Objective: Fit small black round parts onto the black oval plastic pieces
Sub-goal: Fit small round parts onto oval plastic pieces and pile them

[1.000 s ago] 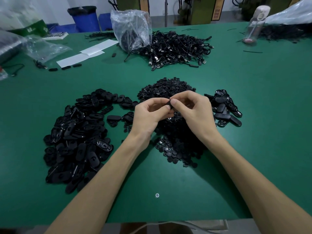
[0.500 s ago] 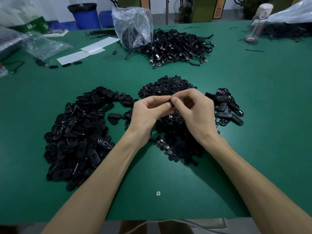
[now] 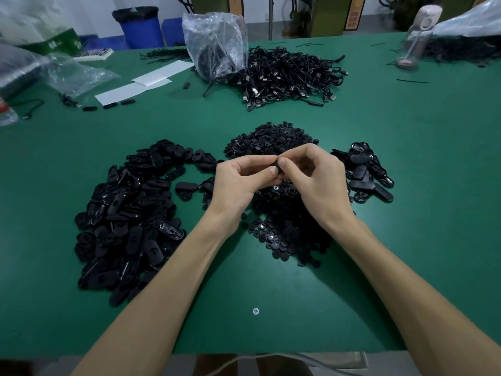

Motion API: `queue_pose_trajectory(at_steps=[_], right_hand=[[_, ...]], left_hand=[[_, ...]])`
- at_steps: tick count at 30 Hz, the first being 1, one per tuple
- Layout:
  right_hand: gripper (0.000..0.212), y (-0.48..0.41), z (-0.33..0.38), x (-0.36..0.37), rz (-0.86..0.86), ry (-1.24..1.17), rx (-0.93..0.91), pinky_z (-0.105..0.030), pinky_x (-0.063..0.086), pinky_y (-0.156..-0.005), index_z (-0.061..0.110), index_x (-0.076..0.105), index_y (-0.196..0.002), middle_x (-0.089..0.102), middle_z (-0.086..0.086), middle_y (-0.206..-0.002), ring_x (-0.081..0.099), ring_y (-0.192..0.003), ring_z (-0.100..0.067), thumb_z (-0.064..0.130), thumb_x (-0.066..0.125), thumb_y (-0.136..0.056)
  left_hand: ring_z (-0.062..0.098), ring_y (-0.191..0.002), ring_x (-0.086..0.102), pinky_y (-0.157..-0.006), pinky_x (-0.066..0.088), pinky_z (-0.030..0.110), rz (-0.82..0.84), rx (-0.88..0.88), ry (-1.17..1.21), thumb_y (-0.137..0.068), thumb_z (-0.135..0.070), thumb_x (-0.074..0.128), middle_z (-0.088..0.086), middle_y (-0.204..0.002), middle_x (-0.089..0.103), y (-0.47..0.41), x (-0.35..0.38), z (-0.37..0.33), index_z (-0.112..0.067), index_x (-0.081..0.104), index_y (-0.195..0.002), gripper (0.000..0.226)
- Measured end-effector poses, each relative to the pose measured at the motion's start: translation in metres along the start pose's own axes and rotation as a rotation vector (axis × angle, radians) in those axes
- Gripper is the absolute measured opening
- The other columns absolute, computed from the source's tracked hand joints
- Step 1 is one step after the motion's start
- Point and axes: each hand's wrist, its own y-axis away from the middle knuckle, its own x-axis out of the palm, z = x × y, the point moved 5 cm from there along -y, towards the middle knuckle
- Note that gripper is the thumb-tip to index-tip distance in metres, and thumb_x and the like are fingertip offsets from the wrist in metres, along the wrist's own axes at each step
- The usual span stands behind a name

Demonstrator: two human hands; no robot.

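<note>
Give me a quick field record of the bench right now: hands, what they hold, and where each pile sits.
left hand: pinches a small black piece at the fingertips
right hand: pinches the same piece from the other side
position: hands meet above the round-part pile
oval-piece pile: large, left of the hands
smaller oval pile: right of the hands
far side: cable heap beside a clear plastic bag
table: green
</note>
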Motion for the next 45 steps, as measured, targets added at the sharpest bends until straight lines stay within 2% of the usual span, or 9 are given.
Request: queue_pose_trajectory(at_steps=[7,11,15,18,21,29,35,41,45], right_hand=[[0.004,-0.008,-0.007,-0.009,-0.064,0.063,-0.018,-0.023,0.054,-0.075,0.017,0.073,-0.1,0.072,0.005,-0.087,0.068,-0.078,-0.007,0.018,0.07,-0.097],[0.009,-0.023,-0.025,-0.044,-0.26,0.251,0.069,-0.036,0.054,-0.091,0.013,0.07,-0.105,0.068,-0.004,-0.102,0.064,-0.092,-0.019,0.018,0.064,-0.1],[0.021,-0.026,-0.051,-0.066,-0.281,0.47,0.224,-0.035,0.041,-0.101,0.006,0.071,-0.112,0.059,-0.015,-0.116,0.056,-0.112,-0.03,0.015,0.054,-0.103],[0.028,-0.025,-0.057,-0.067,-0.247,0.599,0.288,-0.044,0.035,-0.108,0.004,0.071,-0.116,0.053,-0.021,-0.123,0.043,-0.123,-0.037,0.016,0.048,-0.103],[0.025,-0.025,-0.047,-0.06,-0.242,0.62,0.198,-0.043,0.028,-0.106,0.008,0.071,-0.116,0.051,-0.016,-0.124,0.038,-0.125,-0.034,0.016,0.053,-0.1],[0.031,-0.009,-0.031,0.013,0.312,0.582,-0.005,-0.038,0.025,-0.096,0.026,0.073,-0.115,0.057,0.0,-0.121,0.042,-0.121,-0.026,0.047,0.068,-0.094],[0.012,-0.004,-0.028,0.02,0.277,0.507,-0.074,-0.033,0.021,-0.088,0.027,0.071,-0.097,0.054,0.007,-0.101,0.045,-0.106,-0.02,0.038,0.071,-0.093],[0.002,-0.008,-0.02,0.005,0.117,0.319,-0.05,-0.047,0.047,-0.095,0.024,0.073,-0.095,0.069,0.007,-0.09,0.062,-0.092,-0.017,0.026,0.072,-0.095],[0.004,-0.007,-0.015,0.002,0.069,0.23,-0.038,-0.023,0.05,-0.082,0.02,0.072,-0.092,0.068,0.015,-0.081,0.064,-0.08,-0.004,0.019,0.07,-0.094]], left_hand=[[0.019,-0.089,0.078,-0.079,0.064,0.032,-0.062,0.135,-0.265,-0.097,0.002,0.068,0.011,-0.102,0.078,-0.001,-0.001,-0.011,0.0,0.074,-0.115,0.019],[0.014,-0.1,0.072,-0.091,0.057,0.025,-0.239,0.178,-0.872,-0.102,0.006,0.053,0.006,-0.119,0.072,-0.004,-0.024,-0.035,-0.009,0.071,-0.122,0.031],[0.036,-0.116,0.057,-0.1,0.05,0.043,-0.37,-0.034,-1.517,-0.096,0.009,0.054,0.024,-0.127,0.06,-0.01,-0.074,-0.056,-0.001,0.066,-0.123,0.031],[0.047,-0.125,0.044,-0.103,0.04,0.058,-0.351,-0.299,-1.642,-0.097,0.007,0.053,0.031,-0.13,0.05,-0.006,-0.106,-0.061,0.003,0.062,-0.114,0.019],[0.048,-0.123,0.042,-0.088,0.041,0.052,-0.315,-0.36,-1.675,-0.095,0.011,0.053,0.033,-0.124,0.051,-0.003,-0.12,-0.054,0.003,0.059,-0.098,0.01],[0.027,-0.089,0.069,-0.078,0.057,0.039,-0.462,0.088,-1.373,-0.104,-0.019,0.062,0.01,-0.106,0.074,-0.011,-0.106,-0.064,-0.005,0.075,-0.108,0.019],[0.019,-0.056,0.069,-0.044,0.049,0.022,-0.053,-0.008,-0.42,-0.105,-0.014,0.06,0.011,-0.086,0.074,-0.024,-0.032,-0.034,-0.008,0.07,-0.105,0.012],[0.006,-0.059,0.049,-0.045,0.035,0.017,0.045,-0.137,-0.188,-0.111,-0.015,0.047,0.0,-0.081,0.055,-0.031,-0.005,0.006,-0.007,0.074,-0.114,0.028],[0.005,-0.057,0.044,-0.042,0.031,0.016,-0.004,-0.228,-0.003,-0.112,-0.027,0.047,-0.001,-0.079,0.049,-0.028,-0.013,0.014,-0.002,0.071,-0.116,0.035]])
